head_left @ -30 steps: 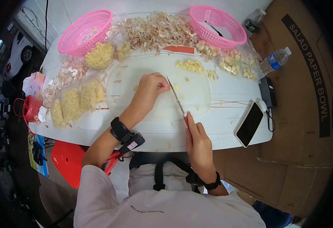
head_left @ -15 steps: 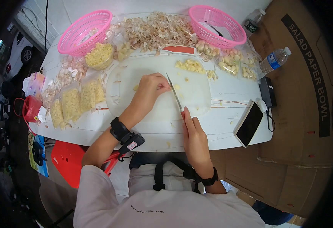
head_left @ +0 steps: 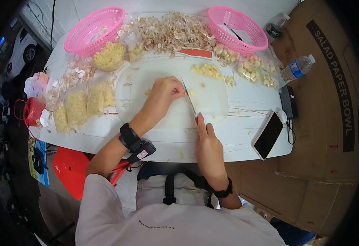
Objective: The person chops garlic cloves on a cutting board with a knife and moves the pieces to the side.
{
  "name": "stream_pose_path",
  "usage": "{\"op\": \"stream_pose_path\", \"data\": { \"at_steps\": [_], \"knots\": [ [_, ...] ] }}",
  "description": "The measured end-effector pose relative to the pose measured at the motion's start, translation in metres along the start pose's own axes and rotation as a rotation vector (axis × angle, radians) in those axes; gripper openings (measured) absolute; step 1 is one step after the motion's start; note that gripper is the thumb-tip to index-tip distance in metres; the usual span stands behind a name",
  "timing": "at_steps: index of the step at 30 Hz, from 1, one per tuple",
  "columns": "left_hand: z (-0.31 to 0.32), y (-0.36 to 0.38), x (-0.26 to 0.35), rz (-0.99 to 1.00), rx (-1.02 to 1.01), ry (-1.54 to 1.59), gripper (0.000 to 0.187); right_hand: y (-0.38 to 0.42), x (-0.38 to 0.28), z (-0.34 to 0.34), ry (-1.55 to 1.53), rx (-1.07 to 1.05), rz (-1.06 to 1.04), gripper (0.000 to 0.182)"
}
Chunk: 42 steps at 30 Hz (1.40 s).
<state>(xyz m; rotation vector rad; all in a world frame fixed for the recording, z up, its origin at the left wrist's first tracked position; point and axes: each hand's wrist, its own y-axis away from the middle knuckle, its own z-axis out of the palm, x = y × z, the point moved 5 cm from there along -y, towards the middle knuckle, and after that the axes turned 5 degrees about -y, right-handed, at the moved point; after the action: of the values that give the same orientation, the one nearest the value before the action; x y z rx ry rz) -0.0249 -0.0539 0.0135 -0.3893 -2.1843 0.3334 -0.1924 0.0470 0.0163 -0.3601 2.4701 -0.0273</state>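
My right hand [head_left: 208, 145] is wrapped round the red handle of a knife [head_left: 190, 98], its blade pointing up and away over the white cutting board [head_left: 146, 69]. Left of the blade, my left hand [head_left: 167, 91] has its fingers pressed together on the board; what they hold is too small to name. The fingertips are close beside the blade. A few pale slices [head_left: 193, 92] lie right of the knife. Peeled garlic pieces [head_left: 207, 71] are piled at the board's upper right.
Pink baskets [head_left: 94, 33] [head_left: 251, 30] flank a heap of garlic skins [head_left: 175, 33]. Bags of chopped garlic [head_left: 77, 107] and a filled tub [head_left: 109, 56] are left; bagged cloves [head_left: 249, 70], a bottle [head_left: 297, 68] and a phone [head_left: 268, 135] are right.
The camera view has shifted slightly. Both hands keep nearly the same pose, and the knife blade stands a little closer to my left fingertips.
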Motion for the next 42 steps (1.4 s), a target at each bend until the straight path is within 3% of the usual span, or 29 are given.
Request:
{"op": "stream_pose_path", "data": {
  "at_steps": [6, 8, 25, 42],
  "knots": [
    [0.000, 0.001, -0.004, -0.024, 0.002, 0.001, 0.007, 0.000, 0.003, -0.001, 0.029, -0.016, -0.003, 0.052],
    [0.001, 0.000, -0.003, -0.028, 0.001, 0.005, 0.007, 0.006, 0.003, -0.005, 0.012, 0.013, -0.089, 0.058],
    [-0.001, -0.001, -0.003, -0.043, -0.013, -0.016, 0.007, 0.023, -0.011, -0.030, -0.088, 0.048, -0.061, 0.054],
    [-0.001, 0.000, -0.002, -0.025, -0.001, -0.006, 0.009, 0.005, 0.002, -0.004, -0.085, 0.074, -0.084, 0.055]
  ]
}}
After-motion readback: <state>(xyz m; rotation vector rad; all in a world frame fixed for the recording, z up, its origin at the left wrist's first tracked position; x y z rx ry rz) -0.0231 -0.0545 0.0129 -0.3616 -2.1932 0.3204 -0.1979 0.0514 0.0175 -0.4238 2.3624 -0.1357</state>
